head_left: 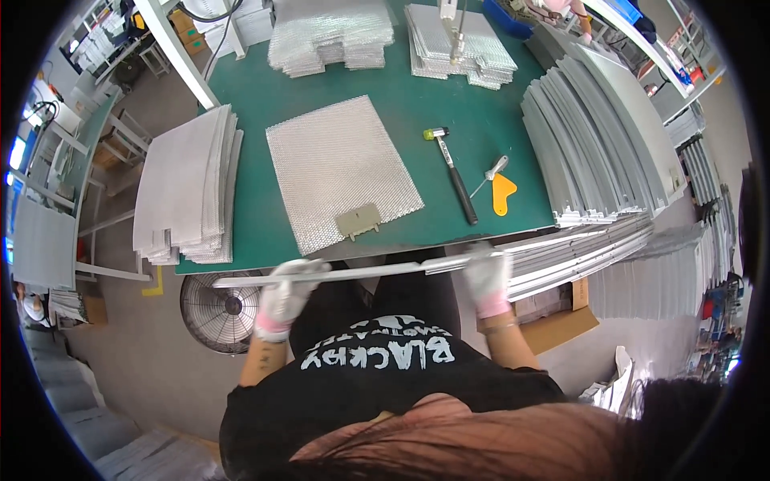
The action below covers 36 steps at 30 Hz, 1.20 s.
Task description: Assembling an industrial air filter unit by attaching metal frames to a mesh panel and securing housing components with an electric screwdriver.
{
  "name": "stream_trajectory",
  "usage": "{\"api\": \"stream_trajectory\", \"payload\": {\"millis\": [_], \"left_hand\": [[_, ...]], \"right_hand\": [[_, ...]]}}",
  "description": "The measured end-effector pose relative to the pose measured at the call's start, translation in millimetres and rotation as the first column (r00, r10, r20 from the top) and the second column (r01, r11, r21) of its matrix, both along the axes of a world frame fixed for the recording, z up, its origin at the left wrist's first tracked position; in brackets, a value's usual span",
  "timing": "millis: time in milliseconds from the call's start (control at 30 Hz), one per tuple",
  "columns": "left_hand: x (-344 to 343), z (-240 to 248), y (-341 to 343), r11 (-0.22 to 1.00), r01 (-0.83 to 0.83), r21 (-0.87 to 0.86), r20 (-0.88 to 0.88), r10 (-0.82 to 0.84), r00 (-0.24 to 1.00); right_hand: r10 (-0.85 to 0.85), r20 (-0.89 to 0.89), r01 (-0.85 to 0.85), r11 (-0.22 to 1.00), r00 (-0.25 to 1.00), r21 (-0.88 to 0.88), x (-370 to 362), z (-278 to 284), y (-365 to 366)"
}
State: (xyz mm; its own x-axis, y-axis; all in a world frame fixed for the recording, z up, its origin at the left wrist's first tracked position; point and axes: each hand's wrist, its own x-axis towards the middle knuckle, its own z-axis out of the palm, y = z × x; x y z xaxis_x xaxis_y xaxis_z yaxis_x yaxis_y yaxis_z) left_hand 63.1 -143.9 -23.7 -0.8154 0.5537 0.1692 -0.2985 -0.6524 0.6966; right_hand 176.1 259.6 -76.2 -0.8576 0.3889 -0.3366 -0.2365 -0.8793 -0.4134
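Note:
Both my hands wear white gloves with pink cuffs. In front of my body, along the table's near edge, they hold a thin light-grey metal panel [369, 275], seen edge-on. My left hand [290, 295] is closed round it near its left end. My right hand [488, 279] grips it toward the right, beside a stack of panel edges. Beyond the panel, a silvery textured sheet [337, 164] lies flat on the green table [449, 104]. A small beige-grey notched plate [358, 220] rests on the sheet's near edge.
Right of the sheet lie a hammer [459, 183], a screwdriver [497, 167] and a yellow scraper [503, 195]. Panel stacks stand left [183, 184] and right [593, 136]. Textured sheets [329, 36] are piled behind. A floor fan [224, 311] is below left. Another person's hand [585, 37] shows far right.

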Motion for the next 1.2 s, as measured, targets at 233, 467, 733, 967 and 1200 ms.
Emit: {"api": "stream_trajectory", "payload": {"millis": [233, 467, 733, 967, 1200], "left_hand": [[-20, 51, -71, 0.878, -0.458, 0.14, -0.014, 0.464, 0.886], [-16, 57, -48, 0.799, -0.43, -0.42, -0.47, 0.214, 0.856], [11, 29, 5, 0.838, -0.251, -0.484, -0.206, 0.17, 0.964], [21, 7, 36, 0.071, -0.839, -0.539, -0.777, 0.341, 0.529], [59, -60, 114, 0.976, 0.043, -0.212, 0.613, 0.099, 0.784]], "right_hand": [[-0.496, -0.05, 0.482, 0.807, 0.867, 0.341, 57, 105, 148], [-0.443, -0.511, 0.62, 0.744, 0.737, 0.249, 27, 238, 110], [-0.074, -0.378, 0.16, 0.966, 0.923, 0.201, -133, 203, -15], [0.114, -0.085, -0.097, 0.979, 0.99, 0.18, -200, 58, -31], [0.403, 0.386, -0.518, 0.298, 0.83, 0.802, -108, 53, -65]]}}
